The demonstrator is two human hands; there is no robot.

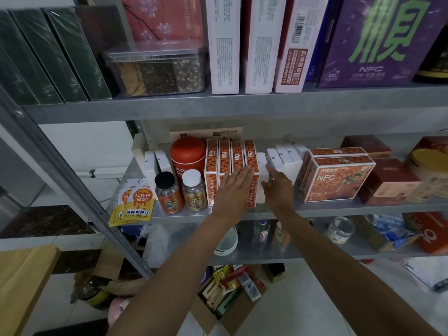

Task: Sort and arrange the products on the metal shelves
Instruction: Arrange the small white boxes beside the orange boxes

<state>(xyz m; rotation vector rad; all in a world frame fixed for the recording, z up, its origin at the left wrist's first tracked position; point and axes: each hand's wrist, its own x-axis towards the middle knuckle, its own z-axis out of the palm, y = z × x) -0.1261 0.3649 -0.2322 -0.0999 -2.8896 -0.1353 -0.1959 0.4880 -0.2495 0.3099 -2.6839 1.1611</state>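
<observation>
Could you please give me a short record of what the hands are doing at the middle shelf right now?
place: middle shelf
left hand: flat, fingers straight, against the fronts of the upright orange boxes
right hand: holds the white box just right of those boxes
to the left: red jar, two small bottles
to the right: row of white packs, stacked cartons

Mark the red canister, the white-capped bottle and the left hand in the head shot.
red canister point(188, 154): head view, on its upper red body.
white-capped bottle point(195, 200): head view, on its gold label.
left hand point(234, 187): head view, on the back of the hand.
</observation>
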